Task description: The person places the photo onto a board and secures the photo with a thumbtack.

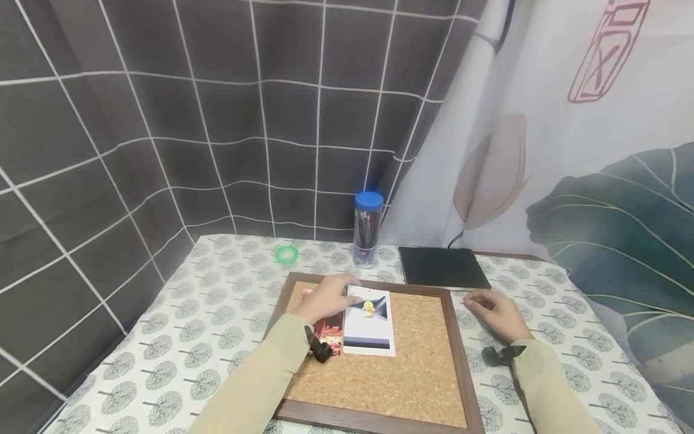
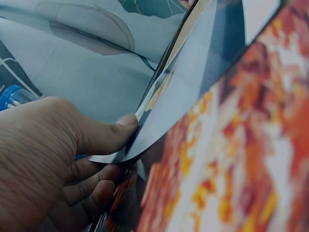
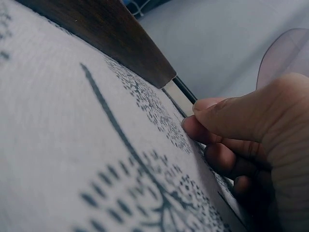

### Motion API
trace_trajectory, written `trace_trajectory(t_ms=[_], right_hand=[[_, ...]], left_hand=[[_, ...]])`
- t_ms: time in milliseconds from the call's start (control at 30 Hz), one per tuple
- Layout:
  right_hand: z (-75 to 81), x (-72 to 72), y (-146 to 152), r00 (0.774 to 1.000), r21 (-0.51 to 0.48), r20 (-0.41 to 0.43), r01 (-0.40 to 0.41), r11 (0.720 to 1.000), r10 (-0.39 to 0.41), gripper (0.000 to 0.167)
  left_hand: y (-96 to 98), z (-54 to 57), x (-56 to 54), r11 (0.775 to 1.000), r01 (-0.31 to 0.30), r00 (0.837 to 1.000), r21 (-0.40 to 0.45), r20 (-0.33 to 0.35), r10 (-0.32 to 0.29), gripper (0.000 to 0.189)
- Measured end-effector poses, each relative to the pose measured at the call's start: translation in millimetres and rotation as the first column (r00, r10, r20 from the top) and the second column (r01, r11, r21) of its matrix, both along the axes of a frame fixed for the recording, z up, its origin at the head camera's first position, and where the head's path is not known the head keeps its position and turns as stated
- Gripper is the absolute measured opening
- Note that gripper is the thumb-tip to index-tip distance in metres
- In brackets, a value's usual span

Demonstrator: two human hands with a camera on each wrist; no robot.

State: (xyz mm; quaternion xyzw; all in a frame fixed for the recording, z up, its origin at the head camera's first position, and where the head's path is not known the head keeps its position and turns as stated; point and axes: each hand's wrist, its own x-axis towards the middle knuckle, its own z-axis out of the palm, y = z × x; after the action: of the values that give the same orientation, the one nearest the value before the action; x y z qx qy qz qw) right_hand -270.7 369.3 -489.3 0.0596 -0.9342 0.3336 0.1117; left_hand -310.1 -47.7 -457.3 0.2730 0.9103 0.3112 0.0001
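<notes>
My left hand [image 1: 328, 298] is over the upper left of a wood-framed corkboard [image 1: 417, 374]. Its thumb and fingers pinch the upper left corner of a white-bordered photo [image 1: 370, 331] with a small yellow figure on it; that corner curls up in the left wrist view. Partly under the hand and wrist lies a red and orange photo [image 2: 231, 154], left of the white one. Beside the frame's right edge, my right hand [image 1: 496, 313] rests on the tablecloth with loosely curled fingers. In the right wrist view nothing shows between its thumb and forefinger.
Behind the board stands a clear jar with a blue lid [image 1: 369, 202], holding dark sticks or pens. A green tape roll [image 1: 286, 254] lies at the back left. A flat black pad [image 1: 444, 267] with a cable lies at the back right. Curtains hang behind the table.
</notes>
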Motion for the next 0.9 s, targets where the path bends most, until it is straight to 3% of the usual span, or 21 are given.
trace_trajectory(t_ms=[333, 700, 900], right_hand=[[1.5, -0.8, -0.9, 1.000, -0.012, -0.017, 0.010, 1.000, -0.010, 0.029], [3.3, -1.6, -2.0, 1.000, -0.025, -0.007, -0.001, 1.000, 0.001, 0.029], [-0.6, 0.0, -1.4, 0.999, -0.013, -0.048, -0.018, 1.000, 0.018, 0.027]], left_hand=[[0.2, 0.1, -4.5, 1.000, -0.002, 1.000, -0.001, -0.020, 0.002, 0.038], [-0.3, 1.3, -1.1, 0.999, -0.010, 1.000, -0.033, -0.018, 0.009, 0.050], [-0.1, 0.5, 0.0, 0.999, 0.004, 1.000, -0.051, -0.025, -0.005, 0.047]])
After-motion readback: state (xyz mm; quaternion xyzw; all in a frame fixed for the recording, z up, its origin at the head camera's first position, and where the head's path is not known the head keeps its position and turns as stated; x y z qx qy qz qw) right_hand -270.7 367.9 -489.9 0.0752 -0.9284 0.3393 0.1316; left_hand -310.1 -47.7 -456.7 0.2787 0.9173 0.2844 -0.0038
